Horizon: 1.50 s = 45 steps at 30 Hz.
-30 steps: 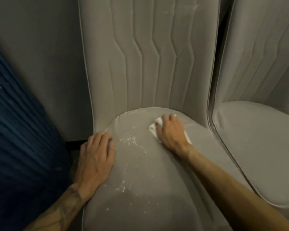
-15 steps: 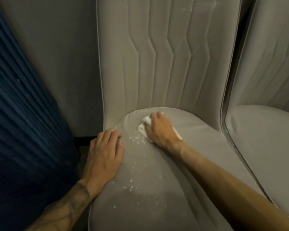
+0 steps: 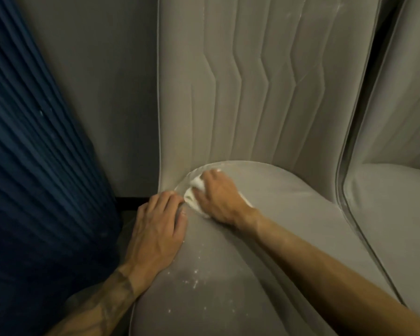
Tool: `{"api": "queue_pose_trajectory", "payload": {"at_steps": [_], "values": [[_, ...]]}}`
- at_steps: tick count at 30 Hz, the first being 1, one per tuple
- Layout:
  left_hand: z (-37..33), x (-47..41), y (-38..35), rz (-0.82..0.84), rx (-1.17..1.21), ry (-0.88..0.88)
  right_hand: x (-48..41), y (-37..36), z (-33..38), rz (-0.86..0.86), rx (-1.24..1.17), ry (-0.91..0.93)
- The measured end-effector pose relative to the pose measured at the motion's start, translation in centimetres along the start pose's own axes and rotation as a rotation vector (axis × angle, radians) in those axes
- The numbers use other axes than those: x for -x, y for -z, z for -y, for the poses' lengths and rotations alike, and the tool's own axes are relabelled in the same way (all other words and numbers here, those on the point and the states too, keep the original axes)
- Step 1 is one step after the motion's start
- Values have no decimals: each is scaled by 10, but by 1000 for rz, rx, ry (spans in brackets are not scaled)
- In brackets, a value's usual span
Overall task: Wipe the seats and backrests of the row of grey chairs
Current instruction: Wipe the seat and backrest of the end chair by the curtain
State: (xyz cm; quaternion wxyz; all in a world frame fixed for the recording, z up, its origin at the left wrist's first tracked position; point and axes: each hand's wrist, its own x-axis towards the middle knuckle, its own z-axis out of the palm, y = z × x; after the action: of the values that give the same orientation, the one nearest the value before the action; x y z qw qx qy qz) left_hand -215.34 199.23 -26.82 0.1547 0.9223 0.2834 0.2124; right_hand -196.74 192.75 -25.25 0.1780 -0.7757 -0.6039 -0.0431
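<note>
Sliding leftward, right hand point(image 3: 219, 200) grips white cloth point(image 3: 191, 193) beside left hand point(image 3: 155, 230).

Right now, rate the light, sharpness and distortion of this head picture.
Head view: dim, warm light, no glare; the backrest is lit best, the blue pleated fabric sinks to near-black lower left; soft throughout, the right hand and white cloth slightly smeared; the wide lens bows the neighbouring chair's edge.
</note>
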Motion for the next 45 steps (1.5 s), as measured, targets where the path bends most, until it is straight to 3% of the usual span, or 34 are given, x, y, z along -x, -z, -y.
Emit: {"api": "queue_pose_trajectory", "payload": {"at_steps": [3, 8, 10, 15, 17, 21, 23, 28, 31, 35, 37, 41, 43, 45], "values": [[-1, 0, 2, -9, 17, -5, 8, 9, -20, 9, -73, 43], [-2, -1, 3, -30, 24, -9, -19, 16, -65, -25, 122, -350], [0, -1, 2, -37, 30, -20, -23, 7, -43, -3, 222, -244], [1, -2, 2, -59, 6, -27, 16, 0, 4, -4, -104, 152], [0, -2, 4, -59, 7, -30, 16, 6, -15, 2, -67, 103], [2, 0, 5, -68, 70, -14, -13, 13, -45, 10, 88, -192], [2, 2, 5, -107, 101, 7, -13, 8, -29, 10, 153, -110], [6, -9, 20, -182, 121, 36, 32, 7, 17, 65, -109, 158], [9, -34, 33, -194, 223, 65, 27, 11, 5, 91, -105, 128], [1, -79, 37, -159, 330, 211, -17, 8, 2, 57, -56, -102], [-1, -91, 29, -101, 287, 262, -17, -2, 17, 36, 15, 2], [10, -82, 15, 17, 210, 289, 27, -6, 39, 90, -138, 279], [20, -77, 13, 72, 197, 277, 21, -2, 30, 141, -121, 277], [28, -76, 15, 111, 191, 264, -4, 1, 18, 147, -70, 129]]}}
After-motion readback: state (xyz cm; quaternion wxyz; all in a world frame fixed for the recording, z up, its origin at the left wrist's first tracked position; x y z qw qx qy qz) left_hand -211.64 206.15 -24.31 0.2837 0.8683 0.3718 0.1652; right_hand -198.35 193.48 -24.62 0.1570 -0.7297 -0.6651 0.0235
